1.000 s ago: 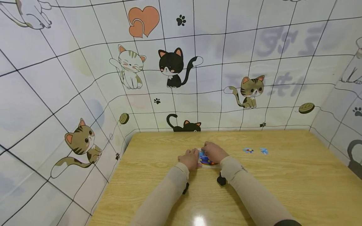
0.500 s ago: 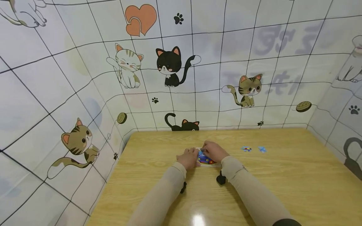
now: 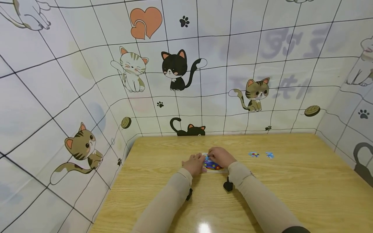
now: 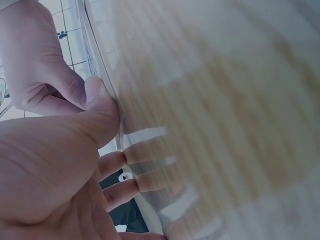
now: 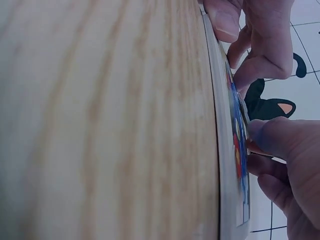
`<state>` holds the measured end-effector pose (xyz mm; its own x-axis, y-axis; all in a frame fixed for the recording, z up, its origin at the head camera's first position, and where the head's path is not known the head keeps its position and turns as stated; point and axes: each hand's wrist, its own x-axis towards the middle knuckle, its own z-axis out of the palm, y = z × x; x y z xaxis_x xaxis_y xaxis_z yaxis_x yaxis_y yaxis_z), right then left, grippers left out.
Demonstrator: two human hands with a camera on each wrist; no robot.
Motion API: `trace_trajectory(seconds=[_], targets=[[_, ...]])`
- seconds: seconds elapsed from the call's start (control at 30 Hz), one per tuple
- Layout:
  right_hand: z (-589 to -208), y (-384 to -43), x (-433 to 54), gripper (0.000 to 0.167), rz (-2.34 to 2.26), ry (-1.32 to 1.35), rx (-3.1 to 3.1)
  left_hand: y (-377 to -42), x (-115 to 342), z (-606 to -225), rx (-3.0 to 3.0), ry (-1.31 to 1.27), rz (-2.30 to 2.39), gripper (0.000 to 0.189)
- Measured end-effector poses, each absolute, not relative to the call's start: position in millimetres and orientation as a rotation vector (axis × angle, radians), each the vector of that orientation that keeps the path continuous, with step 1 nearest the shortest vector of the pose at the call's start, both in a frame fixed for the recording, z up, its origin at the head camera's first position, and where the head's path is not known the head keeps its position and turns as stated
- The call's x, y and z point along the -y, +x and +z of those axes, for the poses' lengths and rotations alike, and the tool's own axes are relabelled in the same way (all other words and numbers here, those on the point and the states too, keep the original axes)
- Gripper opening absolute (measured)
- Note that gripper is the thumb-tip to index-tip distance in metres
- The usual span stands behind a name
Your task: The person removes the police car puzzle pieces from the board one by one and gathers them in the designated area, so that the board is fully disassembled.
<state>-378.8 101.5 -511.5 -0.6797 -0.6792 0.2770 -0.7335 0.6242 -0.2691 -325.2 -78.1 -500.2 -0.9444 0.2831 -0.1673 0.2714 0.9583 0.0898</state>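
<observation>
A puzzle board (image 3: 216, 171) with a pale border and a blue, red and yellow picture lies flat on the table. My left hand (image 3: 193, 164) rests at its left edge, fingers spread and thumb against the border. Over the picture's upper part, my right hand (image 3: 222, 157) pinches a small thin puzzle piece (image 5: 261, 154) between thumb and fingers, close to the board's surface. Most of that piece is hidden by the fingers. Both hands are near each other in the left wrist view, with the left thumb (image 4: 97, 107) nearly at the right fingers.
Two loose puzzle pieces lie to the right on the wooden table (image 3: 291, 181): a blue one with red and yellow (image 3: 254, 154), and a light blue one (image 3: 269, 155). Behind the table hangs a wall covering (image 3: 215, 81) printed with cats.
My right fingers have shifted slightly over the upper part of the board, still pinching the piece. The left hand stays at the left edge, and the head view has moved a little.
</observation>
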Motion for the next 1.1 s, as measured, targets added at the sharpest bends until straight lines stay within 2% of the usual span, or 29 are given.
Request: trace_trajectory(seconds=[0.13,0.67,1.1], targets=[[-513.5,-380.3,-103.4,0.017,0.661,1.119,2.724,-328.9,78.4,-502.1,-2.932,0.415,0.090,0.047],[-512.4,-383.5,-127.6,0.024,0.845,0.946,2.773,-335.6,72.6,-504.6,-2.898,0.349,0.057,0.074],[-517.9,-384.6,-156.8,0.024,0.835,0.861,2.762,-323.9,77.6,-498.2,-2.906,0.366,0.087,0.071]])
